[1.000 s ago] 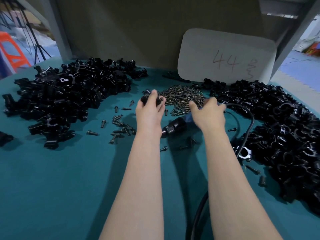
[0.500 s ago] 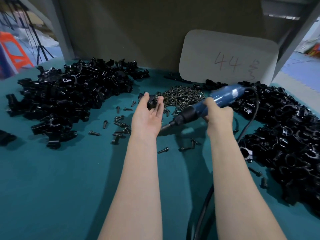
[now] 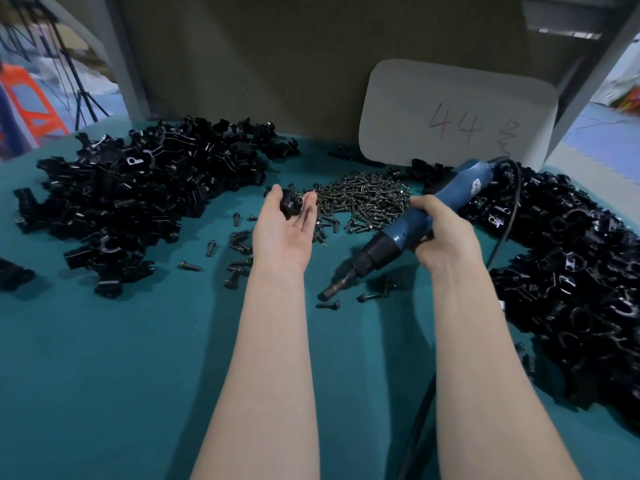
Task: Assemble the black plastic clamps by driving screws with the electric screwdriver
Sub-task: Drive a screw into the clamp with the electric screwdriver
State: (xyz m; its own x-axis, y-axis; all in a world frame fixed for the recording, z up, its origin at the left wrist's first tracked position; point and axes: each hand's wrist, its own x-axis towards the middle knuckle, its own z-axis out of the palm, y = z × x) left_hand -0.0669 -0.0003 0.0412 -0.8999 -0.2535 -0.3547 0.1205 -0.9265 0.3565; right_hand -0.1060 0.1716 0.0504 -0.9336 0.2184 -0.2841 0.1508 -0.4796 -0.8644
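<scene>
My left hand [image 3: 285, 230] is palm up over the teal table, with a black plastic clamp [image 3: 290, 204] held between its thumb and fingertips. My right hand [image 3: 441, 237] grips the blue electric screwdriver [image 3: 415, 225]. The tool slants down to the left. Its bit tip [image 3: 325, 295] is just above a loose screw [image 3: 327, 305] on the cloth. A heap of dark screws [image 3: 363, 199] lies behind both hands.
A big pile of black clamp parts [image 3: 138, 199] fills the left of the table, another pile [image 3: 571, 271] the right. Loose screws [image 3: 239, 251] lie scattered left of my left wrist. A white card marked 44 [image 3: 457, 116] leans at the back. The tool's black cord [image 3: 415, 427] runs toward me.
My right hand picked the screwdriver up off the table and swung its tip down toward the cloth. My left hand turned palm up, still holding the clamp.
</scene>
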